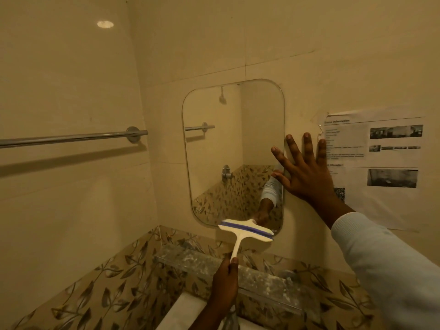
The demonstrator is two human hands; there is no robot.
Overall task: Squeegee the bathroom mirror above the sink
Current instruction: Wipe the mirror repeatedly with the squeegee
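Our left hand grips the squeegee handle; its blade lies crosswise at the mirror's bottom edge, above that hand. Our right hand is spread flat by the mirror's right edge.

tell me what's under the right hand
The right hand lies spread flat over the mirror's right edge and the tiled wall beside it. Its fingertips reach a paper notice. The wall directly beneath the palm is covered.
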